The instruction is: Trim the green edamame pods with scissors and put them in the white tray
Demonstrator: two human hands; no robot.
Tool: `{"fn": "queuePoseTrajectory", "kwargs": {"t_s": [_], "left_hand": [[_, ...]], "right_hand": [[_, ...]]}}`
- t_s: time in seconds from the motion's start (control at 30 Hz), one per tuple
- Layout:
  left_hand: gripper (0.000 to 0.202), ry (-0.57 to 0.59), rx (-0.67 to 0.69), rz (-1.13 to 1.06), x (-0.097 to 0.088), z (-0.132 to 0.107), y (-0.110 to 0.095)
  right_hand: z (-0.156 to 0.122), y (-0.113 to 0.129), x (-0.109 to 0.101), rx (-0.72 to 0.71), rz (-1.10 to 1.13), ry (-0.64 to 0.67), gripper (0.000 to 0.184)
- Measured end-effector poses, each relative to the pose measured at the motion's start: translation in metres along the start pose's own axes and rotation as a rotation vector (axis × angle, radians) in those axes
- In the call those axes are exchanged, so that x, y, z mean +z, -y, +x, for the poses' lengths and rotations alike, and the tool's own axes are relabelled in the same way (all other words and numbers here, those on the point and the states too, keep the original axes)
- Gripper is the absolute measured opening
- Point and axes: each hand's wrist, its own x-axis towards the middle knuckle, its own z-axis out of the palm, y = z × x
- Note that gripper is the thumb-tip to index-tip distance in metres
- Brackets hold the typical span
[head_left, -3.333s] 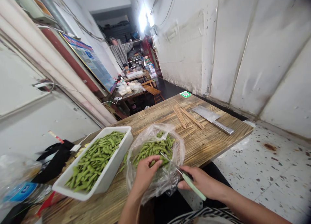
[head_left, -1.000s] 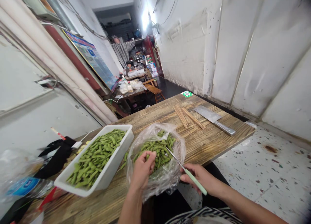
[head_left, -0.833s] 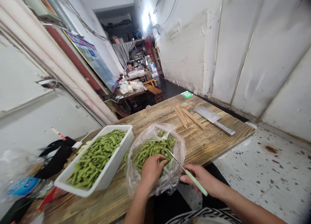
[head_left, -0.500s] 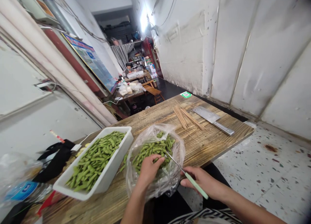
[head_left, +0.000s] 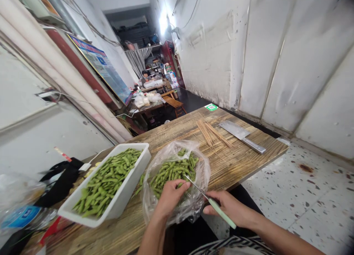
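A clear plastic bag (head_left: pixel 203 162) full of green edamame pods (head_left: pixel 173 169) sits at the table's near edge. Over its near side, my left hand (head_left: pixel 173 196) pinches an edamame pod, mostly hidden by the fingers. My right hand (head_left: pixel 228 207), at the bag's right, is closed around the light green handle of a pair of scissors (head_left: pixel 221 212), seen nearly edge-on. The metal blades reach left over the pods, their tips just beside my left fingertips. Left of the bag, a white plastic tub (head_left: pixel 121 205) holds many more pods (head_left: pixel 107 183).
Thin wooden skewers (head_left: pixel 211 133) and a cleaver (head_left: pixel 242 135) lie on the wooden table (head_left: pixel 177 127) beyond the bag. A plastic bottle (head_left: pixel 26 216) and a black bag (head_left: pixel 59 181) are at the left. Far back, a person (head_left: pixel 145 78) sits behind another table.
My left hand has shifted slightly right and down, its fingertips now close to the scissor tips. The scissors have moved slightly left, and their tips look parted now. The view has shifted a little.
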Motion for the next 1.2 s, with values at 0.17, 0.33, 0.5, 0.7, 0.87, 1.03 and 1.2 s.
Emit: {"fn": "queuePoseTrajectory", "kwargs": {"t_s": [0.17, 0.33, 0.5, 0.7, 0.87, 1.03, 1.2], "left_hand": [[0.033, 0.018, -0.047, -0.139, 0.002, -0.001, 0.003], [0.033, 0.033, -0.047, -0.154, -0.001, -0.003, 0.001], [0.029, 0.056, -0.005, -0.076, -0.003, -0.006, -0.004], [0.027, 0.028, 0.017, -0.082, -0.002, -0.008, -0.007], [0.030, 0.024, -0.058, -0.309, 0.000, -0.005, 0.000], [0.034, -0.024, -0.087, -0.628, 0.006, -0.004, 0.000], [0.035, -0.088, -0.097, -0.720, 0.016, -0.006, -0.002]], "right_hand": [[0.000, 0.000, 0.003, -0.010, -0.052, -0.037, 0.035], [-0.001, 0.004, 0.002, -0.033, -0.014, -0.008, 0.036], [-0.004, 0.002, 0.006, 0.086, 0.316, 0.168, 0.043], [-0.002, -0.001, 0.011, 0.127, 0.448, 0.154, 0.041], [0.001, -0.003, 0.013, 0.141, 0.438, 0.092, 0.043], [-0.001, 0.001, 0.014, 0.100, 0.449, 0.106, 0.048], [-0.003, 0.004, 0.013, 0.066, 0.326, 0.103, 0.049]]}}
